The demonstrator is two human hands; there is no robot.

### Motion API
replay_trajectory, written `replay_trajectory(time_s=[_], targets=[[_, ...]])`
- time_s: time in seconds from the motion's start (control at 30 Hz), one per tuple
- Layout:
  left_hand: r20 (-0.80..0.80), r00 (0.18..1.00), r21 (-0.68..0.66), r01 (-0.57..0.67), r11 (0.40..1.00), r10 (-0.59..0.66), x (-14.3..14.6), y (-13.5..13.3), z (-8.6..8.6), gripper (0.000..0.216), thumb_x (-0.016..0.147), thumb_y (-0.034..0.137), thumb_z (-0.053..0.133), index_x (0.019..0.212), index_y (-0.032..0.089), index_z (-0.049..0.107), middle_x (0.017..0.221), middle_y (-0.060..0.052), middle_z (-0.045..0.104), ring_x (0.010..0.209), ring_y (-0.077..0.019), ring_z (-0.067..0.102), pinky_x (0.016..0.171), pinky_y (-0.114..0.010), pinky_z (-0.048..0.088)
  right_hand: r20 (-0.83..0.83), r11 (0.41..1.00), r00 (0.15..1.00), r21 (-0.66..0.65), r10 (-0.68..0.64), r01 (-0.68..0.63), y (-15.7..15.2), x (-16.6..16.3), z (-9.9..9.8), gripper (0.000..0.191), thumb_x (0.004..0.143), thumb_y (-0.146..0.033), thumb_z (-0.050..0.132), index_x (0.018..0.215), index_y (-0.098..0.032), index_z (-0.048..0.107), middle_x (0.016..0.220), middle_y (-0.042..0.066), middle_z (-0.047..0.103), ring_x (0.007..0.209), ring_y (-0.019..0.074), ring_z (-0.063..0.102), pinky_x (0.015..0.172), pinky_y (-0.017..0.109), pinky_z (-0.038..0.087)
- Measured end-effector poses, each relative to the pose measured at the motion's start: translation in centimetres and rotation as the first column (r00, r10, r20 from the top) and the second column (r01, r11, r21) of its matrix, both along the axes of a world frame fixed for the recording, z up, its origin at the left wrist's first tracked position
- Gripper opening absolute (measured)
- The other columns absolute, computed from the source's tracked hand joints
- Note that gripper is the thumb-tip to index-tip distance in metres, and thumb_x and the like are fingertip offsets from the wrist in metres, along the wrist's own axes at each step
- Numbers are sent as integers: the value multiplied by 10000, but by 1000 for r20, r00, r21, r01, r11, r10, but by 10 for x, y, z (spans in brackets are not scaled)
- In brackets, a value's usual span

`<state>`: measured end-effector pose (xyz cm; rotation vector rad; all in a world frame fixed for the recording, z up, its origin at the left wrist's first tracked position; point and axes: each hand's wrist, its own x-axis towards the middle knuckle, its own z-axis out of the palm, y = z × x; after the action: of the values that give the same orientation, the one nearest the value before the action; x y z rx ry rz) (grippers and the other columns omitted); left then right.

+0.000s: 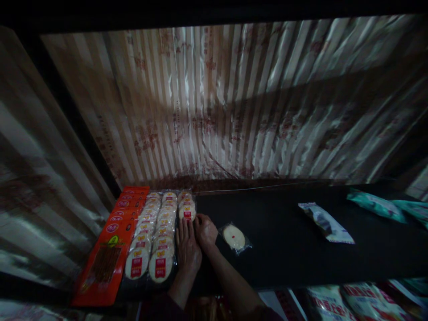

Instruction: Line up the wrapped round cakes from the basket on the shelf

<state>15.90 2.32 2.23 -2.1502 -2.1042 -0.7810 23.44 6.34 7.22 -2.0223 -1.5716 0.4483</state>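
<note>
My left hand [189, 249] lies with its fingers stretched flat at the near end of the third row of wrapped round cakes. The front packet of round cake [187, 211] there is pale, with a red label and clear wrapping. Beside it, my right hand [206, 229] has its fingers curled in at that packet's right edge. Two longer rows of overlapping cake packets [161, 266] run along to the left. A single wrapped round cake [234, 236] lies apart, right of my right hand, its large label not showing.
Orange snack packets [103, 267] overlap in a row at the shelf's left end. Farther right on the black shelf [274, 263] are a white-and-dark packet [326, 223] and green packets [376, 205]. Striped sheeting [214, 111] lines the back. More packages [329, 303] sit below the front edge.
</note>
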Motion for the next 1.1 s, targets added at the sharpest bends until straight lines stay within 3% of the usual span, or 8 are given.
replay_trajectory(time_s=[0.27, 0.53, 0.83, 1.1], targets=[[-122, 992, -70, -24, 997, 15, 0, 2, 0, 544, 864, 98, 308, 1402, 156, 366, 1489, -114, 334, 1382, -234, 292, 1121, -446, 275, 13, 999, 1000, 33, -17, 17, -1, -4, -2, 309, 923, -319, 374, 1052, -263, 649, 1010, 40, 660, 762, 132, 646, 613, 223, 409], [-167, 986, -83, 1, 997, -14, 1, 3, -4, 564, 858, 125, 337, 1418, 192, 338, 1500, -106, 317, 1393, -246, 265, 1118, -478, 260, -71, 988, 996, 146, 53, -42, 1, -1, -12, 337, 897, -277, 402, 1163, -241, 606, 1095, 44, 657, 892, 145, 645, 724, 222, 460], [-155, 988, -61, -38, 997, 28, 3, 3, -5, 562, 856, 128, 344, 1415, 183, 349, 1499, -118, 323, 1390, -253, 270, 1110, -469, 276, -86, 990, 994, 132, 65, -53, 1, -1, -11, 333, 894, -285, 396, 1148, -236, 606, 1112, 47, 654, 925, 164, 650, 760, 246, 473], [-156, 988, -104, -13, 995, -3, 2, 3, -8, 568, 863, 166, 354, 1429, 180, 318, 1513, -126, 286, 1403, -249, 236, 1126, -465, 239, -169, 996, 985, 82, 41, -28, 8, -3, -3, 499, 933, -381, 294, 1328, -147, 488, 1305, 105, 579, 1193, 204, 544, 993, 302, 401]])
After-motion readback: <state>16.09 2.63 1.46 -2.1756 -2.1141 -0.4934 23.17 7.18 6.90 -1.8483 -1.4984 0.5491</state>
